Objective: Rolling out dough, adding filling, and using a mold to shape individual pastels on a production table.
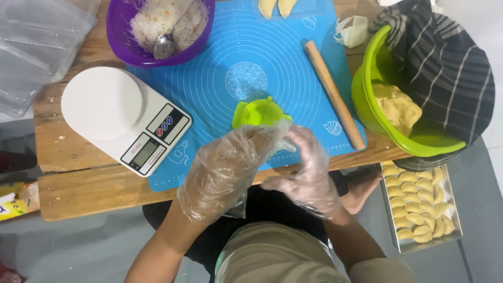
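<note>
Both my hands wear clear plastic gloves and meet over the near edge of a blue silicone baking mat [251, 47]. My left hand [228, 165] grips a closed green dumpling press [255, 113], covering its near part. My right hand [308, 170] sits beside it, fingers bent toward the press; whether it touches the press or holds anything is hidden.
On the wooden table [78, 173]: a white kitchen scale [123, 118], a purple bowl of noodle filling with a spoon [162, 26], a wooden rolling pin [335, 94], a green bowl of dough [390, 105] under a striped cloth. A tray of folded dumplings [422, 204] lies lower right.
</note>
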